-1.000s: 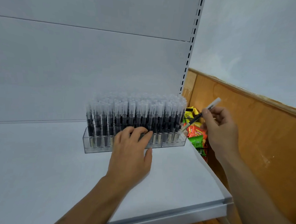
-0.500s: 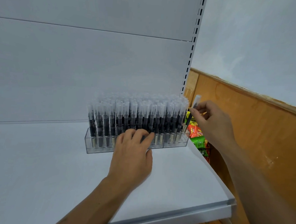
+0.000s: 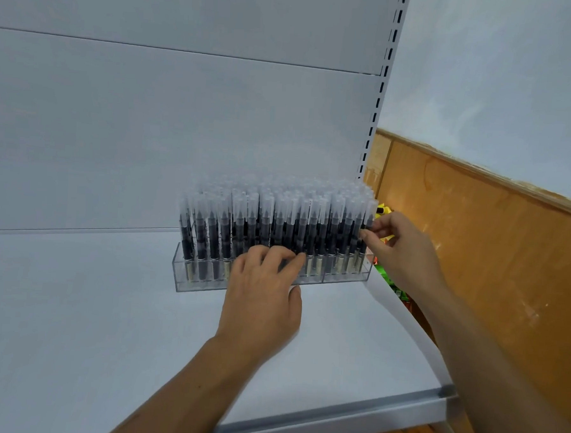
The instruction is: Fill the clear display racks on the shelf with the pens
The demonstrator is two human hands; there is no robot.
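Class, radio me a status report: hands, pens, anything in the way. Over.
Left hand fingers rest on front-row pens. Right hand pinches one pen at right end of rack. Packed tight; neighbours crowd that slot.

This looks like a shop: a white metal gondola shelf [image 3: 106, 323] with a white slotted upright post [image 3: 382, 89] at its side carries a clear acrylic display rack [image 3: 201, 283] packed with identical black pens with frosted caps [image 3: 264, 222], and bright yellow and green packaged goods [image 3: 384, 209] lie beside it.

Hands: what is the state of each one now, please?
Left hand: open, fingers touching the pens in the rack.
Right hand: pinching one pen at the rack's right end.
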